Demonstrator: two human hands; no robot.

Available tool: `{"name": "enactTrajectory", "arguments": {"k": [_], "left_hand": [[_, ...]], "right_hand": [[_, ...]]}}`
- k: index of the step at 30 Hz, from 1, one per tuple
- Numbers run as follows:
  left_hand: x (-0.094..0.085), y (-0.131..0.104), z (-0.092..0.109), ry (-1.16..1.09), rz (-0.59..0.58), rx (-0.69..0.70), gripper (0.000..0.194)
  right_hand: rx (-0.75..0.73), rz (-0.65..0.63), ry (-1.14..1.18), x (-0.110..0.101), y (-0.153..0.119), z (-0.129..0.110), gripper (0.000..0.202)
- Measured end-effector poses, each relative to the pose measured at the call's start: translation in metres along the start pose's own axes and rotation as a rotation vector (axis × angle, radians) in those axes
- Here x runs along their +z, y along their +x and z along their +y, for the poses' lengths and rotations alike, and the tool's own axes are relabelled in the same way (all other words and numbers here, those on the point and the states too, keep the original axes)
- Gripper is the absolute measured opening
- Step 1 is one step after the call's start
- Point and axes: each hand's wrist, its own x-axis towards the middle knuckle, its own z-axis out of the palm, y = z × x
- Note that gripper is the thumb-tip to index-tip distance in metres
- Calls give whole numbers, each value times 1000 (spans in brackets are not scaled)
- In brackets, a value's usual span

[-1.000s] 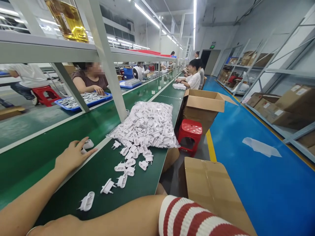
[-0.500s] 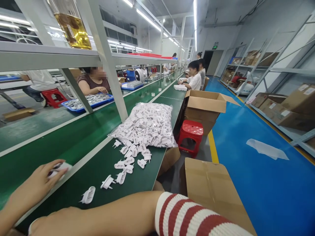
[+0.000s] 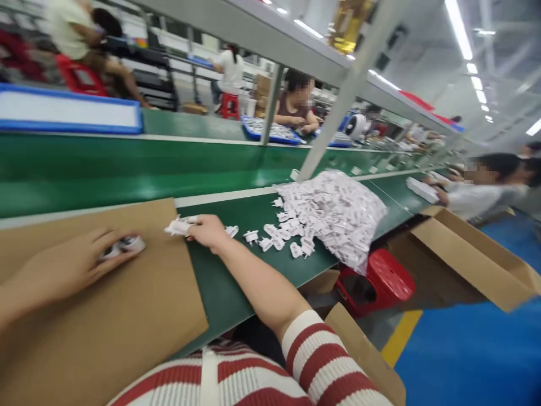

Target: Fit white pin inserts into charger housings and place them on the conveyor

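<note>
Blue-rimmed tray (image 3: 70,107): near ten o'clock from the centre of view, beyond the green belt (image 3: 127,169).
Left hand (image 3: 78,256): between eight and nine o'clock, above the cardboard sheet (image 3: 139,304), fingers and thumb closed around white rounded pieces (image 3: 134,243); blur hides their exact number.
Right hand (image 3: 209,231): nearly three o'clock from the left hand, pinching a white plug piece (image 3: 178,226) between thumb and fingers, at the sheet's right edge; I cannot tell if it holds more than one.
Loose plugs (image 3: 276,242): three o'clock from the right hand, scattered on the green worktop (image 3: 224,287).
Clear bag (image 3: 338,208): between two and three o'clock from the loose plugs, heaped with white plugs.
Red stool (image 3: 391,276): four o'clock from centre.
Open carton (image 3: 469,256): between three and four o'clock, farther right.
</note>
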Motion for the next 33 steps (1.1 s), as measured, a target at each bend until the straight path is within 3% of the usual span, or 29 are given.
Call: {"name": "enactTrajectory", "arguments": {"k": [3, 7, 10, 15, 19, 21, 23, 25, 27, 33], "left_hand": [[-1, -21, 28, 94, 27, -27, 89], [4, -24, 53, 175, 174, -57, 79], [3, -24, 48, 115, 164, 11, 67], [-10, -32, 18, 11, -6, 133, 64], [-10, -38, 24, 87, 121, 44, 80], [-7, -38, 34, 60, 170, 76, 66], [-3, -37, 43, 15, 159, 230, 51], [0, -37, 48, -16, 122, 350, 50], [5, -37, 49, -29, 117, 366, 52], [31, -36, 45, 18, 249, 426, 56]], "right_hand": [[85, -100, 190, 11, -10, -1, 21], [115, -138, 243, 20, -21, 3, 22], [46, -84, 134, 22, -22, 11, 21], [-211, -33, -311, 17, -19, 22, 26], [-328, -49, -571, 14, -19, 23, 28], [-324, -44, -572, 12, -18, 25, 27], [-308, -21, -532, 10, -15, 27, 28], [-298, 7, -503, 8, -13, 30, 29], [-298, 22, -505, 6, -11, 32, 30], [-300, 25, -520, 7, -11, 34, 27]]}}
